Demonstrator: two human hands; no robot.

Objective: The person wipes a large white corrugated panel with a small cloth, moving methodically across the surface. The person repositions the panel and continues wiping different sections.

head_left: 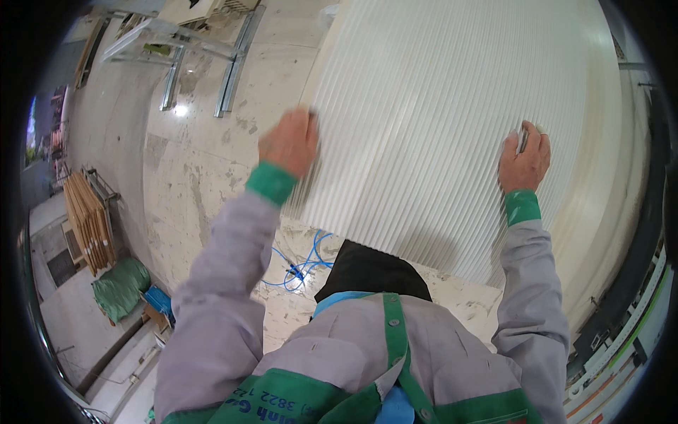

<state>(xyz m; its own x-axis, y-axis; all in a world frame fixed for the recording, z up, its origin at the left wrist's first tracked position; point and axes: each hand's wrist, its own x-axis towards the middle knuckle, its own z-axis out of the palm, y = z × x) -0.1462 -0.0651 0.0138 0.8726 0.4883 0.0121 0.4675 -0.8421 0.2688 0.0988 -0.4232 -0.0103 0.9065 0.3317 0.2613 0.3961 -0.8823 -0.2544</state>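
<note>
A large white panel with narrow parallel ribs [402,134] lies before me, its near edge close to my body. At its left long edge is my left hand [289,140], slightly blurred, with the fingers bent and closed; what they may hold is hidden. My right hand [525,161] rests on the ribbed surface toward the right side. Its thumb and fingers are pinched together around a small, thin, dark-edged piece, too small to name.
Blue tubing [304,268] lies coiled on the stained floor [205,169] near my feet. Metal rails [239,60] and a clear-sided frame [169,44] are at the far left. Brown boards [88,219] lean beside a green sack [121,290]. A long dark roll [646,233] runs along the right.
</note>
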